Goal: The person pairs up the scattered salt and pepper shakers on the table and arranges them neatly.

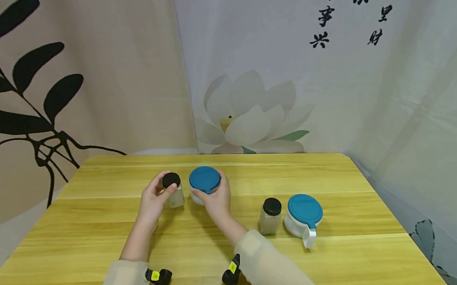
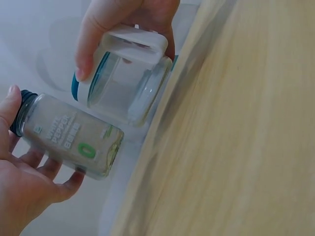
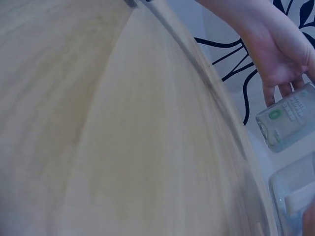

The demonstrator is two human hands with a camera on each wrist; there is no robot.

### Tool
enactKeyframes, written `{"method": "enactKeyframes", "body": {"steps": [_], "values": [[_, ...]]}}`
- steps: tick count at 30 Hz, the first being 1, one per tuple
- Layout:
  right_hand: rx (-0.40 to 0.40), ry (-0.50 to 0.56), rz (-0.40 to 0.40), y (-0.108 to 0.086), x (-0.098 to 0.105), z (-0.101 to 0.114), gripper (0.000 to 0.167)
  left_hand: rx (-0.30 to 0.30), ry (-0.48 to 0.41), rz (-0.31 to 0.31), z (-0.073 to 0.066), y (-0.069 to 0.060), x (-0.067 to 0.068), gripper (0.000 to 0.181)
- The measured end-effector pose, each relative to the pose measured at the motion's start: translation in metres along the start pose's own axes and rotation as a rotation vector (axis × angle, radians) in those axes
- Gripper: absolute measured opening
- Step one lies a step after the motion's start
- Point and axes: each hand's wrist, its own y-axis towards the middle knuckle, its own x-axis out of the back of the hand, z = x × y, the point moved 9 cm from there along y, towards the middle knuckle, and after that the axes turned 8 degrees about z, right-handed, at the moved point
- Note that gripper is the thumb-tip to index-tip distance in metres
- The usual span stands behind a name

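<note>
My left hand (image 1: 151,202) grips a small clear shaker jar (image 1: 177,199) by its black lid, near the back of the table. The left wrist view shows a white-pepper label on this jar (image 2: 74,135), with fingers curled along its side. Beside it, my right hand (image 1: 219,203) holds a clear seasoning pot (image 1: 204,177) with a blue lid; in the left wrist view the pot (image 2: 123,93) has a white handle. A narrow gap separates the two containers. The right wrist view catches the jar (image 3: 288,120) and only part of the pot (image 3: 279,191).
To the right on the wooden table (image 1: 210,283) stand a second black-lidded jar (image 1: 270,219) and a second blue-lidded pot (image 1: 304,209), its white handle facing the front. Behind the table's back edge hangs a printed cloth (image 1: 242,34).
</note>
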Motion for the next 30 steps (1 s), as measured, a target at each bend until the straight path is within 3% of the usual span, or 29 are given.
{"method": "enactKeyframes", "body": {"steps": [19,30], "values": [[0.000,0.045,-0.057,-0.020,0.011,0.013,0.085,-0.043,-0.003,0.080,-0.009,-0.010,-0.006,0.052],[0.002,0.087,-0.094,-0.035,0.016,0.019,0.083,-0.017,-0.003,0.113,-0.008,-0.016,-0.007,0.052]]}}
